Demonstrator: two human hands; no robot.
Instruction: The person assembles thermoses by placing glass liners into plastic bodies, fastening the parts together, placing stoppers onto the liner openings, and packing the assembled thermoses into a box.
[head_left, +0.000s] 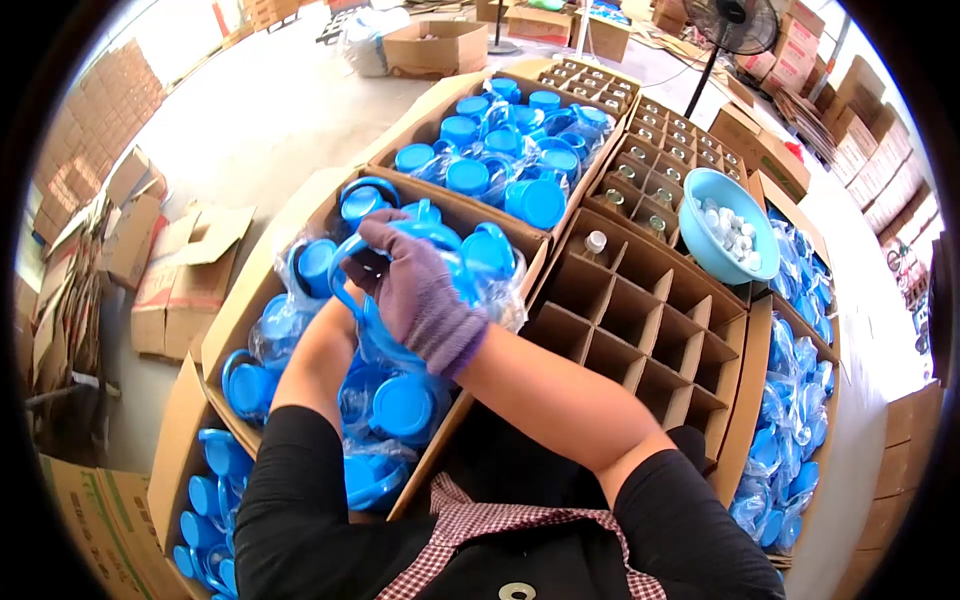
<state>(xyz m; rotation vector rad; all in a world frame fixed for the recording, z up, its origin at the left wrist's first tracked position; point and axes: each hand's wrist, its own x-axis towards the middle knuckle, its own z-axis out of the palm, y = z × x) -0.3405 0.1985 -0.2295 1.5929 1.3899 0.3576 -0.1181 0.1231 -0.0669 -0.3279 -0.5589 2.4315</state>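
Open air above the divided carton [737,372], blue basin [705,186] at its far-right corner, blue plastic pieces [402,408] crowding the hands [415,285]

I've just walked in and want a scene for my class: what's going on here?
A person holds a blue handled piece in a gloved right hand, over an open carton of similar ones. The left forearm reaches in beside it, its grip hidden. Alongside, a divided carton holds a white-capped bottle in one corner compartment; a light-blue basin holds small white pieces.

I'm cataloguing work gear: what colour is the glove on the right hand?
The glove is dull greyish purple, with a brighter purple cuff, in the head view.
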